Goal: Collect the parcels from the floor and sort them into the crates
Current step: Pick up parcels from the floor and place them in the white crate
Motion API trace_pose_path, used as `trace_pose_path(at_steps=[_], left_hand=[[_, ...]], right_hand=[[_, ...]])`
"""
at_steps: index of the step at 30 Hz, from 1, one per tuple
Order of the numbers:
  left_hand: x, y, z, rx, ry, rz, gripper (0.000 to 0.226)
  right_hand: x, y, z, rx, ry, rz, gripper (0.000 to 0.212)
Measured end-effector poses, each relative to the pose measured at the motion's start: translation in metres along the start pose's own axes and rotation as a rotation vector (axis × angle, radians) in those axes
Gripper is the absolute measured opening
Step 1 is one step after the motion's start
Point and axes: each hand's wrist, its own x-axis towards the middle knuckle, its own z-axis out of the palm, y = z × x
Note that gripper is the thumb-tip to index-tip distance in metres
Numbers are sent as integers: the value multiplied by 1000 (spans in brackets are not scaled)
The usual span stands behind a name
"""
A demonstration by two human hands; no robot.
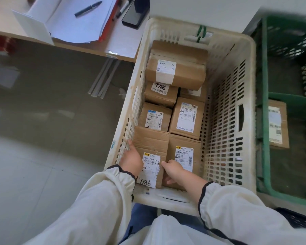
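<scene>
In the near-left corner of the white crate, we recorded the handled parcel, a brown carton with a white label marked "T786", lying against the crate's left wall. The left hand lay along the carton's left side, between carton and wall, with the one visible finger stretched straight toward the far end; we could not tell where its thumb sat. The right hand clasped the carton's right edge, with the thumb on top beside the label and the fingers curled down into the gap next to the neighbouring parcel. The carton was thus pressed between both hands. Both arms wore cream sleeves with dark cuffs.

Further parcels filled the same crate:
- two labelled cartons side by side in the middle, the left middle carton and the right middle carton;
- a small carton also marked "T786" beyond them;
- a large carton resting on top at the far end.

To the right, just beside the white crate, stood a green crate holding a single parcel on its bottom.

To the upper left, we noted a desk carrying papers, a pen, a marker and a black device. The floor was glossy and grey.
</scene>
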Motion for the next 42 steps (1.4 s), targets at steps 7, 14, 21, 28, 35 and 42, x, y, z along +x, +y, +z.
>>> trace_pose_path(at_steps=[7, 14, 21, 28, 35, 42], left_hand=[[-9, 25, -34, 92, 17, 102, 65], [-15, 75, -123, 91, 57, 507, 56], [-26, 99, -178, 47, 175, 658, 57], [-38, 83, -188, -26, 266, 663, 49], [-69, 39, -198, -154, 387, 493, 50], [-134, -56, -190, -293, 547, 153, 54]], right_hand=[[-21, -22, -27, -163, 116, -100, 50], [-75, -91, -89, -388, 359, -328, 61], [-132, -137, -132, -356, 468, -427, 63], [-151, -139, -134, -362, 443, -405, 69], [-178, -168, -105, -548, 369, -584, 60], [-208, -197, -17, -786, 213, -797, 60]])
